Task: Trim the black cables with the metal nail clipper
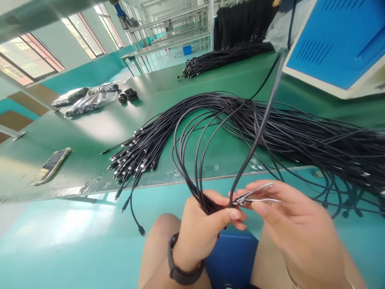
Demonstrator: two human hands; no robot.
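Note:
My left hand (201,228) is closed around a looped bunch of black cables (192,160) that rises from the fist toward the green table (90,132). My right hand (288,216) pinches a thin shiny wire tie (255,193), its tip meeting the cables just above my left thumb. A large heap of black cables (300,136) with metal plug ends (132,156) lies spread across the table in front of me. One thicker grey cable (264,116) runs from the hands up to the right.
A phone (51,165) lies at the table's left edge. Plastic bags (87,100) and small black coils (128,95) sit further back. More cables (216,60) are piled at the far end. A blue and white machine (337,40) stands at upper right. A black band circles my left wrist.

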